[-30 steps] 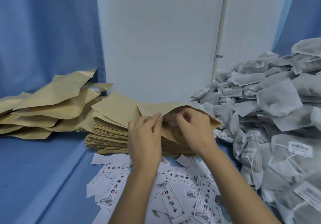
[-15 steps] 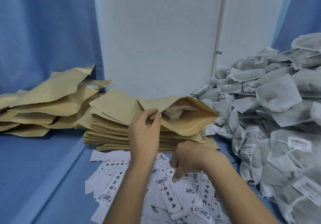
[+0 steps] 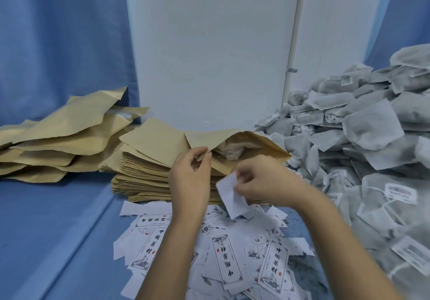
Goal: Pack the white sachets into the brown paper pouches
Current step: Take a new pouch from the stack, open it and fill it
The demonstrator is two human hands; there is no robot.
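Note:
An open brown paper pouch (image 3: 260, 146) lies on top of the flat pouch stack (image 3: 144, 174), its mouth facing me with a white sachet (image 3: 226, 150) inside. My left hand (image 3: 189, 178) pinches the pouch's near edge and holds the mouth open. My right hand (image 3: 263, 181) is just in front of the pouch, pinching a white paper slip (image 3: 229, 194) lifted off the pile. A big heap of white sachets (image 3: 363, 141) fills the right side.
Printed paper labels (image 3: 223, 260) lie scattered on the blue cloth in front of me. Filled brown pouches (image 3: 58, 137) are piled at the left. A white wall panel (image 3: 209, 50) stands behind the stack, with blue curtain on both sides.
My right hand came out of the pouch, dropped to the label pile, and has risen again with a white paper slip. The left hand kept hold of the pouch edge.

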